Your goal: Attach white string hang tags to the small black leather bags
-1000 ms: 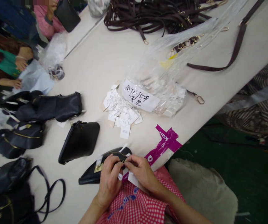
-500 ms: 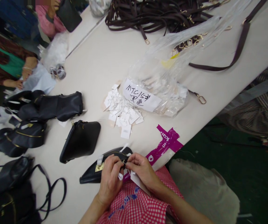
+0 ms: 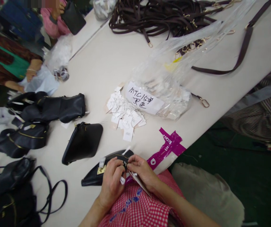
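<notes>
A black bag (image 3: 94, 175) with a gold zip and a gold plate lies at the table's front edge. Over its right part, my left hand (image 3: 113, 179) is closed in a pinch near the zip end; what sits between its fingertips is too small to make out. Close beside it, my right hand (image 3: 142, 171) pinches the string of a white tag (image 3: 139, 183), which hangs below the fingers. A pile of white tags (image 3: 126, 113) lies beyond the bag, next to a clear plastic bag (image 3: 168, 97) with a handwritten label.
Several black bags (image 3: 52, 108) lie at the left, with one (image 3: 84, 143) nearer. Dark straps (image 3: 149, 15) are heaped at the back. Purple tape (image 3: 168, 146) is stuck at the near edge. Two people are across the table, one with hands (image 3: 31, 74) on plastic.
The tag under my right hand has turned more edge-on. Both hands stay at the bag's zip end, with only small finger movements. The whole view has shifted slightly.
</notes>
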